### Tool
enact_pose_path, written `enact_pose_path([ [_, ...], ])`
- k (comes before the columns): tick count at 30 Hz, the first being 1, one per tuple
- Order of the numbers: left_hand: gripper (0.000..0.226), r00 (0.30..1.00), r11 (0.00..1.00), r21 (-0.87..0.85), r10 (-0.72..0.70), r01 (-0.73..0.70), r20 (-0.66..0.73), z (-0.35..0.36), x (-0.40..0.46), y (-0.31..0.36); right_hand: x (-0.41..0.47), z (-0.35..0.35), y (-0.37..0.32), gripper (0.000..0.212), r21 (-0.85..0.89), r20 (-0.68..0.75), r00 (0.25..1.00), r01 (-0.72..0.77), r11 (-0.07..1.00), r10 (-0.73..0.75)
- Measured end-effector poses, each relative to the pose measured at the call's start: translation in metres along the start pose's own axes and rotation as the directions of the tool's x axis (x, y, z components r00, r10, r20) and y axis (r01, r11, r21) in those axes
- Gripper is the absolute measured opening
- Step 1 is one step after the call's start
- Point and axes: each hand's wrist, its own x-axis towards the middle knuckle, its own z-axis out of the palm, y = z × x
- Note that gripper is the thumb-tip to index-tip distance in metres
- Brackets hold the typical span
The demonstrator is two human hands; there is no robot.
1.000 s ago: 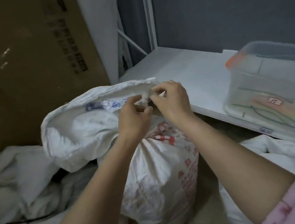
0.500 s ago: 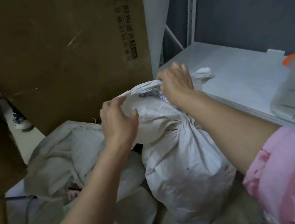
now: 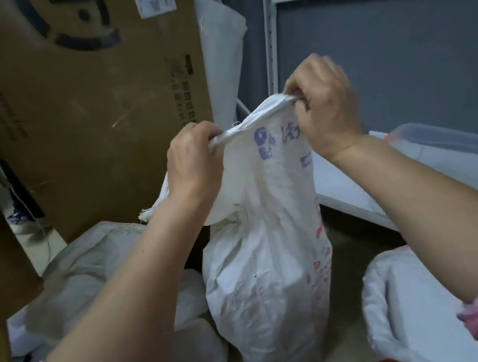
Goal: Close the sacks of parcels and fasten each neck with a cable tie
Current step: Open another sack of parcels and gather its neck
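A white woven sack [image 3: 263,256] with blue and red print stands upright in front of me, bulging with contents. Its top edge is stretched flat between my hands. My left hand [image 3: 195,159] grips the left end of the rim, fingers curled over it. My right hand [image 3: 325,105] grips the right end, held a little higher. No cable tie shows anywhere in view.
Another white sack [image 3: 413,309] lies at the lower right, and crumpled pale sacks [image 3: 97,269] are heaped at the left. A big cardboard box [image 3: 82,96] stands behind. A white shelf [image 3: 348,190] carries a clear plastic bin [image 3: 460,141] at the right.
The sack has been pulled up from slumped to upright. Both hands moved apart and up, from bunched at its mouth to holding the two ends of the stretched rim.
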Motion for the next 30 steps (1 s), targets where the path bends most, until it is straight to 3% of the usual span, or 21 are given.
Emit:
enact_pose_path([
  [2,0.017,0.996,0.997,0.017,0.081,-0.081,-0.041,-0.010,0.002,0.021,0.003,-0.026,0.005,0.022,-0.018,-0.027,1.000,-0.007,1.000,0.007],
  [6,0.015,0.930,0.964,0.035,0.265,-0.265,-0.256,-0.033,0.005,0.063,-0.012,-0.068,0.009,0.022,-0.070,-0.016,0.996,-0.087,0.994,0.086],
  [8,0.012,0.885,0.937,0.041,0.342,-0.347,-0.318,-0.041,0.003,0.076,-0.017,-0.083,0.006,0.019,-0.068,0.131,0.974,-0.178,0.982,0.185],
  [11,0.012,0.833,0.888,0.077,0.453,-0.454,-0.319,-0.042,-0.013,0.087,-0.014,-0.106,-0.005,0.019,0.066,0.444,0.853,-0.337,0.939,0.275],
  [17,0.017,0.807,0.865,0.127,0.499,-0.486,-0.316,-0.053,-0.037,0.095,-0.011,-0.109,-0.043,0.026,0.279,0.501,0.850,-0.335,0.900,0.161],
  [21,0.019,0.892,0.902,0.071,0.431,-0.425,-0.137,-0.055,-0.050,0.083,-0.020,-0.101,-0.050,0.026,0.258,0.497,0.858,-0.285,0.923,0.126],
  [24,0.019,0.947,0.960,0.018,0.273,-0.280,0.168,-0.063,-0.052,0.081,-0.030,-0.099,-0.052,0.027,0.111,0.418,0.908,-0.033,0.993,-0.017],
  [27,0.016,0.911,0.984,-0.126,0.162,-0.123,0.378,-0.084,-0.042,0.085,-0.038,-0.101,-0.046,0.023,-0.002,0.359,0.909,0.230,0.973,-0.214],
  [30,0.019,0.826,0.990,-0.124,0.122,-0.064,0.550,-0.100,-0.023,0.083,-0.042,-0.104,-0.046,0.019,-0.044,0.338,0.883,0.360,0.932,-0.325],
])
